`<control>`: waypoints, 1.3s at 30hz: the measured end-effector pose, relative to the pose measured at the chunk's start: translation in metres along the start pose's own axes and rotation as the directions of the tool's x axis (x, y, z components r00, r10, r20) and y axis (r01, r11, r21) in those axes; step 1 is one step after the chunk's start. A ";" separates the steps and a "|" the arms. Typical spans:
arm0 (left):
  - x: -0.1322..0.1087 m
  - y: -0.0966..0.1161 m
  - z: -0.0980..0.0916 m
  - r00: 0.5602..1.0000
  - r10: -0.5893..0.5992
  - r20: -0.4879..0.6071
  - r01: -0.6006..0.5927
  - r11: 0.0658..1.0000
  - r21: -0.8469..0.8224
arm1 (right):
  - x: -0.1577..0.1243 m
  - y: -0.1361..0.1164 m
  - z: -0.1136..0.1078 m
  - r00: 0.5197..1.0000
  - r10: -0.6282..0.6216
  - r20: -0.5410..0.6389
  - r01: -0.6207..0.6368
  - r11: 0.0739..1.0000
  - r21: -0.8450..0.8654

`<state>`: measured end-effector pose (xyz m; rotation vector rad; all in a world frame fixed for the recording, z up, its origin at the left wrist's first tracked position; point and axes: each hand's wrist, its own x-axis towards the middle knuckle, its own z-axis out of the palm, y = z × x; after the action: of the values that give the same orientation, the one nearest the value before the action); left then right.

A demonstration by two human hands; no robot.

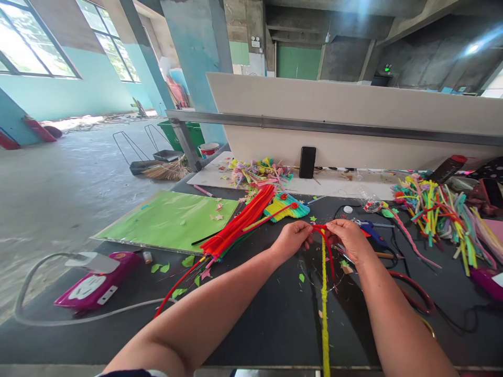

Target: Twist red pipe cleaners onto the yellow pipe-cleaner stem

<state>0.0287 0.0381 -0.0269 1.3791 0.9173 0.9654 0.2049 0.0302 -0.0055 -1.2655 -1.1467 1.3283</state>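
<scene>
Between my two hands a red pipe cleaner (329, 256) is pinched, with one end hanging down. My left hand (294, 238) grips it on the left, fingertips closed. Close by on the right, my right hand (349, 236) pinches it too. A yellow pipe cleaner (324, 303) hangs from where the red one crosses, running down to the table's near edge; whether they are twisted together I cannot tell. To the left of my left hand lies a thick bundle of red pipe cleaners (239, 222), beside a yellow and turquoise pipe-cleaner piece (286, 206) with small red parts.
A green sheet in clear wrap (168, 220) lies left, behind a purple power strip (94, 280) with a white plug. A black phone (307, 162) leans on the white board (353, 104). Right are a blue glue gun (374, 234), cords and a pile of coloured pipe cleaners (436, 209).
</scene>
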 end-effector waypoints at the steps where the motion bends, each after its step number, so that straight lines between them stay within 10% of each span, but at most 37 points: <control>1: 0.000 0.001 0.000 1.000 0.006 0.012 -0.006 1.000 -0.020 | 0.000 0.000 0.000 1.000 0.001 0.001 -0.001 1.000 0.000; 17: -0.001 0.005 -0.008 0.986 -0.089 0.138 0.123 0.957 -0.261 | -0.004 -0.003 0.005 0.999 -0.008 0.039 0.010 0.999 -0.045; 27: -0.003 0.004 -0.002 0.989 0.148 -0.010 -0.136 0.929 0.343 | -0.001 0.001 0.001 0.999 -0.012 0.029 0.014 0.997 -0.070; 39: 0.003 0.010 -0.015 0.979 0.189 0.072 -0.196 0.801 0.565 | 0.003 0.003 -0.003 1.000 0.026 0.004 -0.025 0.999 -0.040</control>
<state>0.0153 0.0455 -0.0164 2.0201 1.1278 0.8597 0.2077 0.0330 -0.0087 -1.3104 -1.1695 1.3337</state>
